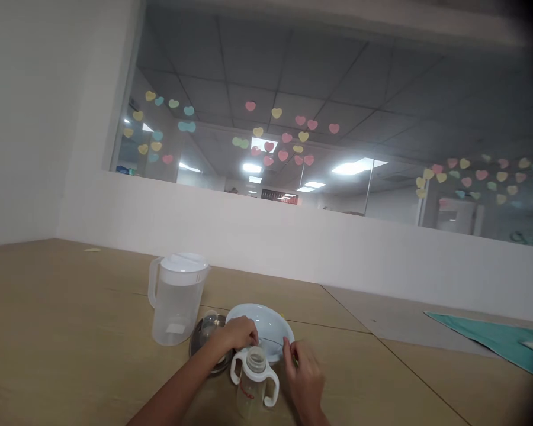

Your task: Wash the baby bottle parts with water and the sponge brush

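A clear bottle (250, 387) with two white handles and an open neck stands upright at the bottom centre. Behind it lies a pale blue-white bowl (266, 319), with a thin dark line across its inside. My left hand (240, 332) reaches over the bowl's left edge, fingers bent down and together; what they hold, if anything, is hidden. At the bowl's right edge, my right hand (302, 373) has its fingers curled near the thin line, partly blurred. Left of the bowl, a round metal dish (199, 340) holds a clear dome-shaped piece (210, 321).
A lidded translucent pitcher (175, 307) stands left of the metal dish. A teal cloth (484, 340) lies at the far right. Behind the wooden table (71, 331) runs a white wall (249, 236) below a window with heart-shaped stickers.
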{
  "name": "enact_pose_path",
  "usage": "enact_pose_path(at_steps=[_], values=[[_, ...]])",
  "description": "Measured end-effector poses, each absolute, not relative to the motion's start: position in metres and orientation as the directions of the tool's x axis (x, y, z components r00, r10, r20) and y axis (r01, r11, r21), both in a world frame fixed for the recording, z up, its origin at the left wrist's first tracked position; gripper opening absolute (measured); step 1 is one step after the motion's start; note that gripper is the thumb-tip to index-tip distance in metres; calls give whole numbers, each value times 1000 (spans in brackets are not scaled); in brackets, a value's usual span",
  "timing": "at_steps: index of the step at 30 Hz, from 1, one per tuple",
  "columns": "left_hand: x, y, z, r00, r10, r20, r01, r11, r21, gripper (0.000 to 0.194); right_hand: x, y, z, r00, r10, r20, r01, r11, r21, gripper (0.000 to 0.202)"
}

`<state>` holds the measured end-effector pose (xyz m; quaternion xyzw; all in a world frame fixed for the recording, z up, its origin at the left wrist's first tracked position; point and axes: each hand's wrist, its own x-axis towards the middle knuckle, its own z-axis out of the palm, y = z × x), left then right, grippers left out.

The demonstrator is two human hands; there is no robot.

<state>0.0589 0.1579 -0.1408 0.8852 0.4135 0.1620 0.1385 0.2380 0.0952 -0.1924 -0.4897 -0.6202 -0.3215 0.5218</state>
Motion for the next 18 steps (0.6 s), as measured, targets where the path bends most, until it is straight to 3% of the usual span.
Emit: enact_pose_path(at_steps=[10,18], values=[[58,163,-137,639,746,189,602,-638,481,31,241,98,-189,137,461,877,899,313,-305,47],[56,171,-135,661,743,111,566,-590,576,22,242,104,-196,55,524,850,893,355,-277,47]])
